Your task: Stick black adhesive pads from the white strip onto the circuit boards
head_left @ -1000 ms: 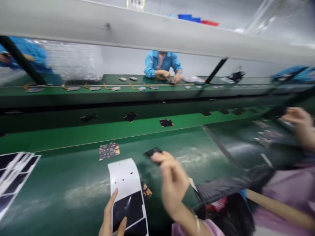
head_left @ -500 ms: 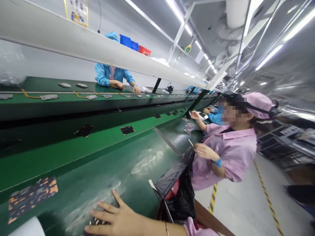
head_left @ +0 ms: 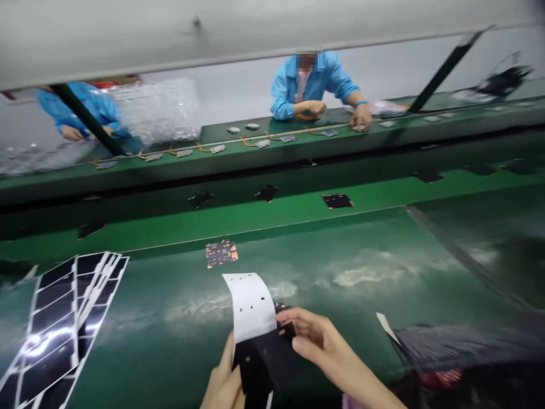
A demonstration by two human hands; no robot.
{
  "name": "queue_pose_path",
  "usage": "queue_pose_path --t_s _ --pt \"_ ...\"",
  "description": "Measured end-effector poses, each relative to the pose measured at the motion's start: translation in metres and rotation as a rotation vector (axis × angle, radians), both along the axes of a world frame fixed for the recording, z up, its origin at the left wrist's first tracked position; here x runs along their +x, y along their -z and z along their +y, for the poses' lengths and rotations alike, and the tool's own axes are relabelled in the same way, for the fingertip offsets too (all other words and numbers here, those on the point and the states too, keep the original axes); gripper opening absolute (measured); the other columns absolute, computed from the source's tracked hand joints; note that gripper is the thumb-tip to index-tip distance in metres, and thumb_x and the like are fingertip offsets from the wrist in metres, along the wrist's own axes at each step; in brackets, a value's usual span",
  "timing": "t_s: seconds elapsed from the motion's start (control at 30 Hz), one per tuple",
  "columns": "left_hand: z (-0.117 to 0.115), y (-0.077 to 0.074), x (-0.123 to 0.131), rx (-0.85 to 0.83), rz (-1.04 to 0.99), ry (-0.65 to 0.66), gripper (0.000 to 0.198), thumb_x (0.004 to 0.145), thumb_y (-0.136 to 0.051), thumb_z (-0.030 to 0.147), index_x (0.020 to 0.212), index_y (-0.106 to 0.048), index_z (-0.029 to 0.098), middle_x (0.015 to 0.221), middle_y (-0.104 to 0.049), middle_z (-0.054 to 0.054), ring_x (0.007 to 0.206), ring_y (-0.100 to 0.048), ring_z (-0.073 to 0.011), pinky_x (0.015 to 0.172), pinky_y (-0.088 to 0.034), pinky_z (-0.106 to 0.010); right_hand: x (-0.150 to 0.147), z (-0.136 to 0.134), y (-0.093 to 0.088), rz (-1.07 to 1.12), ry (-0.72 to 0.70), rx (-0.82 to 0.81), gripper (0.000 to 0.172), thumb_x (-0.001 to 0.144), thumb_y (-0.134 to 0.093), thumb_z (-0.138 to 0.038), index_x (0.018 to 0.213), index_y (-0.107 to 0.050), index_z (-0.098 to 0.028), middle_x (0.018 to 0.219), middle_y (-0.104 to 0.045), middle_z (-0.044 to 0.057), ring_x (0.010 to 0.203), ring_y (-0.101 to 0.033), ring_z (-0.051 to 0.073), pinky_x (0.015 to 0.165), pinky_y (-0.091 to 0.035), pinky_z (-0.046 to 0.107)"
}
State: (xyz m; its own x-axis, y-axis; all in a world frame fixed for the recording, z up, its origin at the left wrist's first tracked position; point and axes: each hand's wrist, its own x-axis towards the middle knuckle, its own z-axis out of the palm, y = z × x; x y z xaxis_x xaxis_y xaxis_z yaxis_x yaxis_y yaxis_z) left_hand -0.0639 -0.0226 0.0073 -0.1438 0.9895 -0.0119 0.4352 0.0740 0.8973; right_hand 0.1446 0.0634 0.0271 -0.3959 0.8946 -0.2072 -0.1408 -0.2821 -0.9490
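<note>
My left hand (head_left: 225, 375) grips a curved label sheet (head_left: 252, 304) by its lower left side. Its upper part is white backing with small dark marks, and its lower part is covered in black film (head_left: 258, 363). At the sheet's right edge, my right hand (head_left: 319, 338) has thumb and fingers bent around a dark board (head_left: 286, 328) with small copper-coloured spots. The sheet and fingers partly hide this board. Beyond the sheet, a black-and-orange circuit board (head_left: 222, 254) lies flat on the green bench (head_left: 315, 244).
Overlapping black label sheets with white borders (head_left: 55, 324) lie at left. A black plastic bag (head_left: 460, 346) is at lower right. Dark boards (head_left: 338, 201) lie on the bright green strip. Across the line, a co-worker in blue (head_left: 315, 85) handles small parts beneath an overhead beam (head_left: 213, 40).
The view has swung left and down. My right hand, spread flat over a patterned board earlier, is now bent around a board beside the sheet. My left hand has come into view.
</note>
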Motion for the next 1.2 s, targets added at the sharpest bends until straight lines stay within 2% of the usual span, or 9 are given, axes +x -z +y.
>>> queue_pose_path --t_s 0.07,0.13,0.23,0.3,0.47,0.57,0.7,1.0,1.2 --pt "0.003 -0.006 0.001 0.042 0.067 0.075 0.046 0.105 -0.035 0.044 0.123 -0.075 0.034 0.149 -0.056 -0.008 0.118 -0.069 -0.0249 0.09 -0.057 -0.024 -0.007 -0.002 0.002 -0.063 -0.009 -0.047 0.048 0.072 -0.083 -0.063 0.079 -0.072 -0.018 0.062 -0.062 -0.001 0.056 -0.056 0.012 0.056 -0.046 0.022" --pt "0.007 -0.005 -0.006 0.063 0.131 0.143 0.048 0.106 -0.03 0.036 0.127 -0.073 0.033 0.153 -0.052 -0.009 0.113 -0.071 -0.0212 0.09 -0.056 -0.022 -0.009 -0.004 0.002 -0.164 0.058 -0.02 0.05 0.07 -0.084 -0.062 0.061 -0.064 -0.017 0.053 -0.054 -0.003 0.049 -0.048 0.01 0.051 -0.04 0.021" --pt "0.007 0.006 -0.035 0.026 0.241 0.212 0.047 0.104 -0.032 0.024 0.135 -0.066 0.035 0.154 -0.05 -0.008 0.12 -0.068 -0.018 0.096 -0.053 -0.021 -0.002 0.001 0.002 -0.317 0.23 0.097 0.045 0.076 -0.08 -0.058 0.063 -0.067 -0.017 0.057 -0.058 -0.001 0.054 -0.051 0.012 0.055 -0.042 0.023" --pt "0.006 0.013 -0.059 0.016 0.272 0.122 0.043 0.103 -0.039 0.023 0.138 -0.062 0.036 0.151 -0.054 -0.005 0.131 -0.06 -0.0171 0.105 -0.047 -0.022 0.009 0.008 0.008 -0.382 0.279 0.098 0.044 0.076 -0.079 -0.058 0.065 -0.066 -0.017 0.059 -0.059 0.0 0.055 -0.052 0.013 0.055 -0.042 0.024" --pt "0.006 0.031 -0.097 0.005 0.084 -0.231 0.03 0.094 -0.065 0.043 0.122 -0.071 0.033 0.133 -0.067 -0.001 0.131 -0.059 -0.0228 0.116 -0.04 -0.031 0.022 0.018 0.048 -0.398 0.083 -0.098 0.056 0.068 -0.08 -0.066 0.058 -0.052 -0.019 0.05 -0.047 -0.004 0.045 -0.041 0.009 0.046 -0.033 0.022" --pt "0.009 0.049 -0.102 0.026 -0.073 -0.327 0.032 0.088 -0.072 0.045 0.118 -0.073 0.031 0.131 -0.069 -0.002 0.133 -0.056 -0.0274 0.121 -0.033 -0.04 0.017 0.015 0.066 -0.416 0.078 -0.116 0.056 0.069 -0.079 -0.068 0.059 -0.052 -0.019 0.048 -0.046 -0.005 0.044 -0.039 0.008 0.047 -0.031 0.022" --pt "0.012 0.065 -0.1 0.017 -0.126 -0.346 0.036 0.089 -0.072 0.044 0.12 -0.071 0.028 0.133 -0.068 -0.004 0.135 -0.054 -0.0294 0.122 -0.031 -0.045 0.014 0.013 0.072 -0.449 0.077 -0.11 0.056 0.069 -0.078 -0.07 0.061 -0.055 -0.019 0.049 -0.045 -0.006 0.043 -0.037 0.008 0.046 -0.029 0.023" --pt "0.01 0.064 -0.1 0.015 -0.163 -0.332 0.032 0.089 -0.073 0.04 0.119 -0.071 0.029 0.132 -0.068 -0.001 0.135 -0.053 -0.0266 0.122 -0.029 -0.04 0.016 0.012 0.073 -0.498 0.07 -0.104 0.06 0.068 -0.076 -0.073 0.06 -0.052 -0.019 0.05 -0.043 -0.005 0.043 -0.037 0.009 0.048 -0.029 0.024" --pt "0.011 0.067 -0.1 0.018 -0.185 -0.331 0.031 0.091 -0.072 0.04 0.121 -0.07 0.031 0.133 -0.067 -0.001 0.136 -0.052 -0.0246 0.119 -0.034 -0.037 0.017 0.01 0.076 -0.499 0.061 -0.105 0.057 0.07 -0.076 -0.071 0.062 -0.053 -0.019 0.051 -0.044 -0.005 0.044 -0.038 0.009 0.047 -0.03 0.024"
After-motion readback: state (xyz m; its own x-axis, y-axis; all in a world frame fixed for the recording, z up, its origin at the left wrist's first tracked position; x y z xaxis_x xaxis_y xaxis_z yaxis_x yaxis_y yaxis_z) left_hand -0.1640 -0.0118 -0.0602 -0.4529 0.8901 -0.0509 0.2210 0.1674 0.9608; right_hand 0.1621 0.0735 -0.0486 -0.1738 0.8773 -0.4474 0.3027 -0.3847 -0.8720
